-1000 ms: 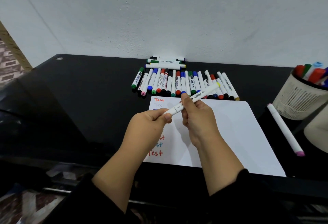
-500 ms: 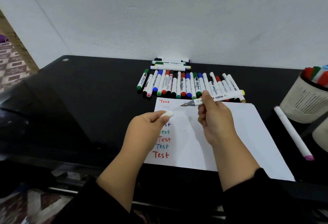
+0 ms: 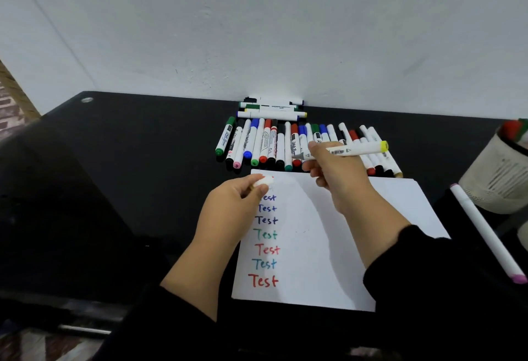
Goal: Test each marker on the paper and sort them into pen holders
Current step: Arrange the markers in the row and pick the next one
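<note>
My right hand (image 3: pixel 337 177) grips an uncapped white marker (image 3: pixel 357 150) with a yellow end, held level above the far edge of the white paper (image 3: pixel 328 246), its grey tip pointing left. My left hand (image 3: pixel 231 206) pinches the marker's white cap (image 3: pixel 264 182) over the paper's top left corner. Several coloured "Test" words run down the paper's left side. A row of several capped markers (image 3: pixel 265 143) lies beyond the paper, with a few more markers (image 3: pixel 271 109) stacked against the wall.
The black table (image 3: pixel 143 174) carries everything. A cream pen holder (image 3: pixel 497 177) with several markers stands at the right edge. A long white marker with a pink end (image 3: pixel 485 232) lies beside it, right of the paper. A second pale holder (image 3: pixel 524 235) peeks in below.
My hands pulled the cap off the yellow-ended marker. The right hand carried the marker up and right; the left hand stayed with the cap.
</note>
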Available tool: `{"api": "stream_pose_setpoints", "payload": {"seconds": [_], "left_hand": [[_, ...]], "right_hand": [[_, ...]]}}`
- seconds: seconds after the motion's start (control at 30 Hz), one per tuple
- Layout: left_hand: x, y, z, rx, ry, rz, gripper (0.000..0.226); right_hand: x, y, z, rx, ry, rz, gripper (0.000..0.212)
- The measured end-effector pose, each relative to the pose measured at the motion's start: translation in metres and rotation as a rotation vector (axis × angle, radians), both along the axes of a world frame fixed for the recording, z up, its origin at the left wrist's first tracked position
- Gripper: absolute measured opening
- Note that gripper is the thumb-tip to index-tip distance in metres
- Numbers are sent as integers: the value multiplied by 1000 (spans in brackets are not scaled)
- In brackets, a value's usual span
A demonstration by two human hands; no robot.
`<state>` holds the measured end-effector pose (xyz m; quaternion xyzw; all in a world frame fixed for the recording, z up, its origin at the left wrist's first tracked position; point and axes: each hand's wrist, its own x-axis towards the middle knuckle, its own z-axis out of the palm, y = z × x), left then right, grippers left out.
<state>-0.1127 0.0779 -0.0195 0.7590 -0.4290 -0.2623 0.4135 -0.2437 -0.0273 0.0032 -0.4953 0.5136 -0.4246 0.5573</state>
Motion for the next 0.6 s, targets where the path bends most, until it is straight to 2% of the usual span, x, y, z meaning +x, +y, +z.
{"api": "stream_pose_setpoints", "payload": {"seconds": [0.17,0.4,0.6], "left_hand": [[14,-6,-5,27,20,29,34],[19,-9,-12,46,49,13,34],[15,-10,-11,20,90,21,32]], "right_hand": [[5,-12,-19,-102,79,-96,35],[6,-16,-28,-172,147,-21,25],[9,-18,-32,-224,244,2,35]]}}
